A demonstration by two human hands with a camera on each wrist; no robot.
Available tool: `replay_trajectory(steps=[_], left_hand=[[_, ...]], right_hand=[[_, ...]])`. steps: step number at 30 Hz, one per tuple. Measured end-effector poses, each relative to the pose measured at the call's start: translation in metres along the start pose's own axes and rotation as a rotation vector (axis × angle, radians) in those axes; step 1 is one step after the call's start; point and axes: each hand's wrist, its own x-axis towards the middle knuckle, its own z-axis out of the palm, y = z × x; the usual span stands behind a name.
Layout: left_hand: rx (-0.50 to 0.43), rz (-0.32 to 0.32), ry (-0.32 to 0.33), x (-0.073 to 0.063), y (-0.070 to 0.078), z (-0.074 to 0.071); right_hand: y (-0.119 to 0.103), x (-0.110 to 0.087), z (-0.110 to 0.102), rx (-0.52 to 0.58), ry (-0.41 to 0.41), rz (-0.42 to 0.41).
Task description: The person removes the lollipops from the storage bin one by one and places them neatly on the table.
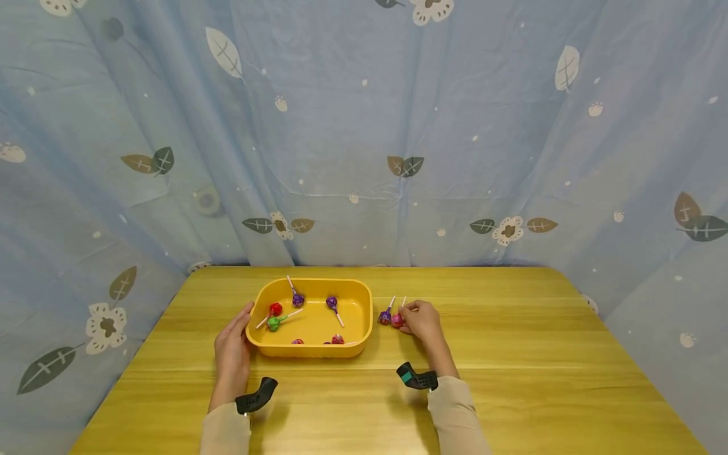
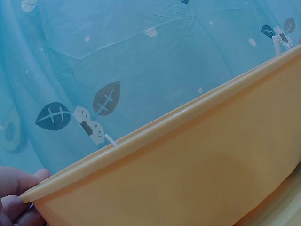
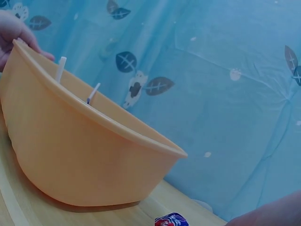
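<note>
A yellow plastic basin stands on the table, left of centre. At its left end my left hand grips the rim; in the left wrist view the thumb and fingers are at the rim's corner. To the right of the basin, my right hand pinches a pink lollipop by the table surface. Right beside it lies a purple lollipop, its stick pointing away. Only the wrapped head of a lollipop and an edge of the right hand show in the right wrist view.
Inside the basin lie several lollipops, among them a red one, a green one and a purple one. Its front wall partly hides others. A patterned blue curtain hangs behind the wooden table.
</note>
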Motion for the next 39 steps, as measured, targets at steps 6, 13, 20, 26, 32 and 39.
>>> replay_trajectory(steps=[6, 13, 20, 26, 32, 39], left_hand=[[0.008, 0.002, -0.007, -0.001, 0.0, 0.0], [0.006, 0.001, -0.002, -0.001, 0.0, 0.0], [0.007, 0.004, -0.01, -0.001, 0.001, -0.001], [0.0, 0.017, -0.013, -0.001, 0.001, -0.001], [0.0, 0.019, -0.018, -0.002, 0.002, -0.001], [-0.003, 0.023, -0.02, -0.001, 0.0, -0.002]], right_hand=[[-0.002, 0.0, -0.003, -0.006, 0.011, 0.018], [-0.003, 0.001, -0.009, -0.005, 0.026, 0.018], [-0.011, -0.004, -0.011, 0.007, 0.028, -0.026], [-0.023, -0.009, -0.007, 0.013, 0.012, -0.095], [-0.036, -0.015, -0.002, 0.034, -0.011, -0.158], [-0.056, -0.027, 0.015, 0.091, -0.154, -0.242]])
